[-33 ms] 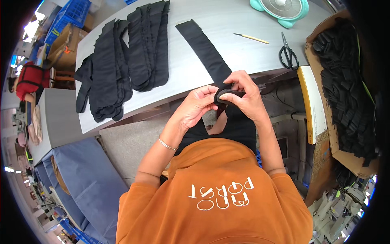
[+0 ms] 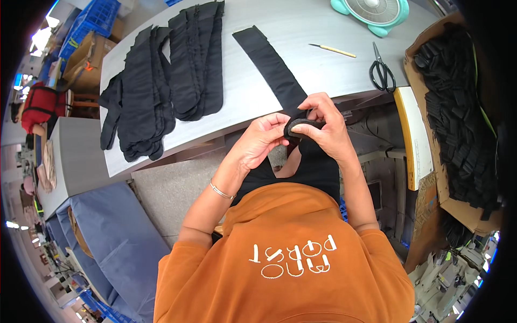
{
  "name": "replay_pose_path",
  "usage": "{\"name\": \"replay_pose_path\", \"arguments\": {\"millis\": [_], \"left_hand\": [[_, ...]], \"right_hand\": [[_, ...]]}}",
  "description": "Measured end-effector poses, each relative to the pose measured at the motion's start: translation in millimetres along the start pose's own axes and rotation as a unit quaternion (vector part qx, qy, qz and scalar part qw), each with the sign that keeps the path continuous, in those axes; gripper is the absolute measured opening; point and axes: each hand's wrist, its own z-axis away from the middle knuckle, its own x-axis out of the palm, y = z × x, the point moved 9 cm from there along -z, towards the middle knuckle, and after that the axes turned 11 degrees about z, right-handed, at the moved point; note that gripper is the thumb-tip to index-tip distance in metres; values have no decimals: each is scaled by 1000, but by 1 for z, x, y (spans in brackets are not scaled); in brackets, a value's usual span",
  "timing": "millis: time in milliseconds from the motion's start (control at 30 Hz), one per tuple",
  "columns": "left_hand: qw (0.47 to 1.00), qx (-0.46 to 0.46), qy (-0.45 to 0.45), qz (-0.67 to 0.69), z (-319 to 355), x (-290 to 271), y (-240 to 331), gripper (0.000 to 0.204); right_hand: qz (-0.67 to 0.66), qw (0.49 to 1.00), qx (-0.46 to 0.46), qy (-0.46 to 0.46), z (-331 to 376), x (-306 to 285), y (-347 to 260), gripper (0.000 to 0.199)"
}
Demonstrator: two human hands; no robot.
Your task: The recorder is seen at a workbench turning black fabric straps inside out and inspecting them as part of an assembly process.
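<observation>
Closest to me is the orange shirt, with both forearms rising out of it. My left hand has its fingers curled narrow, pinching one end of a small black fabric piece; my right hand closes over the other end, fingertips tight on it. The piece sits between the two hands, just off the near edge of the grey table. A long black strip runs from there up across the tabletop. Further left lie stacked black fabric pieces (two piles, overlapping). At the far edge I see scissors, a thin wooden tool and a teal fan.
</observation>
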Motion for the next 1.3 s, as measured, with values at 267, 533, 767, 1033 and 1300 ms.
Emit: {"name": "replay_pose_path", "arguments": {"millis": [267, 533, 767, 1033, 1300], "left_hand": [[987, 96, -7, -128, 4, 21, 12, 10], [980, 137, -3, -146, 9, 17, 10, 6], [976, 121, -11, -178, 10, 15, 4, 7], [885, 233, 48, -399, 18, 13, 14, 7], [865, 210, 89, -446, 19, 12, 14, 6]], "right_hand": [[-14, 993, 113, -12, 10, -5, 25, 26], [-161, 958, 202, -122, 21, 19, 33, 13], [-186, 959, 162, -137, 23, 28, 33, 13], [-138, 971, 151, -122, 28, 33, 41, 12], [-88, 978, 146, -120, 30, 36, 47, 21]]}}
